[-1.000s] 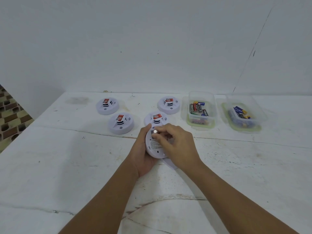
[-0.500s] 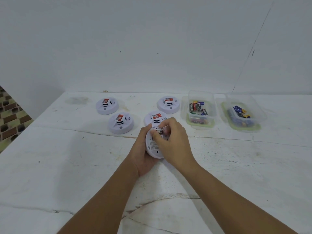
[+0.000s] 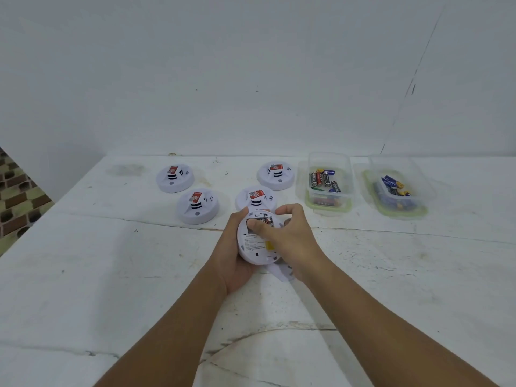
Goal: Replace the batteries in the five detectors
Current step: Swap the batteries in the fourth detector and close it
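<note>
Counter edges: the white counter [image 3: 83,275] meets a white wall [image 3: 223,65] along its far side. Its left edge runs diagonally from the far left corner toward the viewer, with patterned floor tiles [image 3: 16,196] showing beyond it.
Open room: bare counter spreads wide to the left of the arms, to the right of them, and in front toward the viewer. The far strip is crowded with objects.
Detectors: five in all. Four white round ones sit face up on the counter in a loose cluster: far left [image 3: 175,177], near left [image 3: 197,205], middle [image 3: 255,197] and far right [image 3: 276,175]. Each has a red label on top. The fifth, the held detector [image 3: 255,247], is turned back side up.
Boxes: two clear plastic ones stand to the right of the cluster, just beside each other. The left box [image 3: 327,183] holds a handful of loose batteries, red, black and blue. The right box [image 3: 396,188] holds mostly blue ones. Exact battery counts cannot be told.
Left hand [image 3: 237,263]: cups the held detector from below and from the left, fingers curled round its rim, just in front of the middle detector.
Right hand [image 3: 290,236]: lies over the detector's right side, thumb pressing a battery [image 3: 261,220] in the open compartment near the top, fingers curled over the far rim.
Cover: a white piece [image 3: 280,272], probably the cover, lies on the counter under the right hand, partly hidden.
</note>
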